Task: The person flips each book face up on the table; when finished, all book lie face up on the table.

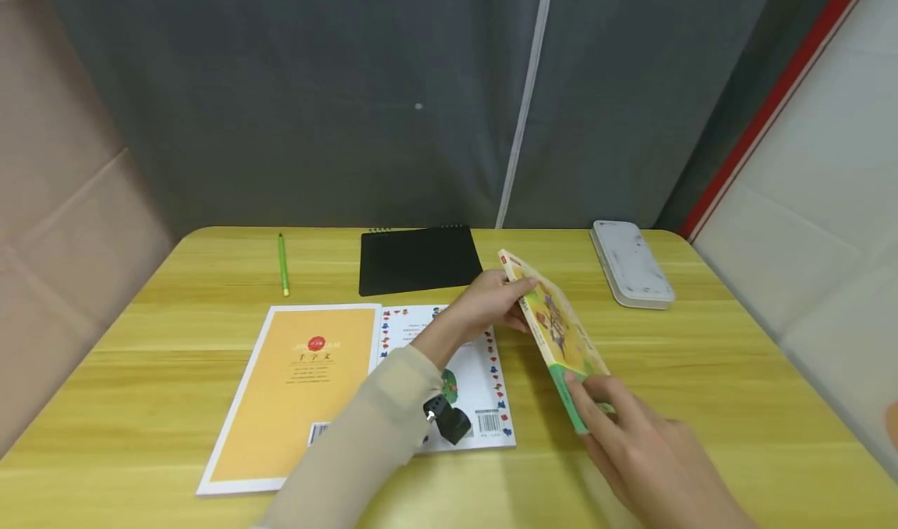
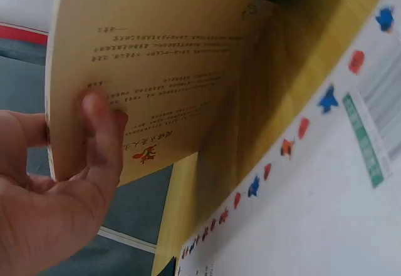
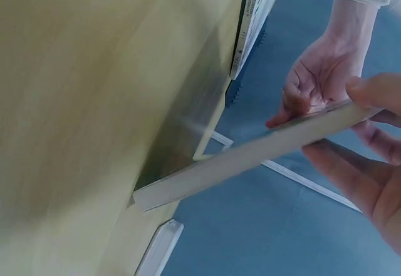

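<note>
Yellow-green and stood up on its long edge, the picture book is tilted between both hands above the wooden table, just right of the white booklet that lies flat with its coloured border showing. The left hand pinches the book's far end, thumb on the inner face as the left wrist view shows, the other fingers behind the cover. The right hand holds the near end, its fingertips curled over the green lower corner; from the right wrist view the thumb sits on top of the edge and the fingers underneath, so the book is clamped at both ends.

Judging by how it stands, the book is being tipped or turned over, and doing that well means keeping the lower edge in contact with the table so it pivots rather than slides. The two hands should rotate together; if one leads, the thin cover will probably twist or fan open. The grip looks light, on the covers only, so a firmer pinch near the spine would likely keep the pages shut. The book should come down clear of the white booklet, not overlapping its border.

An orange book lies flat beside the white booklet on the left. Further back are a black spiral notebook, a green pen and a white case near the right rear corner.
</note>
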Action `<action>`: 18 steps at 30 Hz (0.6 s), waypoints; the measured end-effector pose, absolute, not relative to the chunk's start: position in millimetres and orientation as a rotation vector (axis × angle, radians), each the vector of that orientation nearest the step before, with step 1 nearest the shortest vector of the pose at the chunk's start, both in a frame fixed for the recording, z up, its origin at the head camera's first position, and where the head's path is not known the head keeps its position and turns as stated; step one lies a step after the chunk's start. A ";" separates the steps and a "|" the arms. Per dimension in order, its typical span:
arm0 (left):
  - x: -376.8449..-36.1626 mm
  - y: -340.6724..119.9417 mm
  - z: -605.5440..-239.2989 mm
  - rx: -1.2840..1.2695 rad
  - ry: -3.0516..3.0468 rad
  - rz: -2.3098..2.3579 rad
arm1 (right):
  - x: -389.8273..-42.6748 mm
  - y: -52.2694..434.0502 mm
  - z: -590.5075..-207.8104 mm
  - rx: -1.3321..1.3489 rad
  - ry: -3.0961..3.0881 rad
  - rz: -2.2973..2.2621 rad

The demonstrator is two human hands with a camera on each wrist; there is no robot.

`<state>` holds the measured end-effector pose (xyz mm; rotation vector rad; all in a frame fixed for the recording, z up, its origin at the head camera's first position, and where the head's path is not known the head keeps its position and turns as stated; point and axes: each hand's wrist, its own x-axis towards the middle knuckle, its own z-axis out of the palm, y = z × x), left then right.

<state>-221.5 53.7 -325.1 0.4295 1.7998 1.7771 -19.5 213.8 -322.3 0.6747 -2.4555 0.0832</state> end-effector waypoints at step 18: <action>-230.9 38.1 -347.4 0.412 2.136 1.575 | -31.1 278.6 -351.4 -0.013 -3.387 0.313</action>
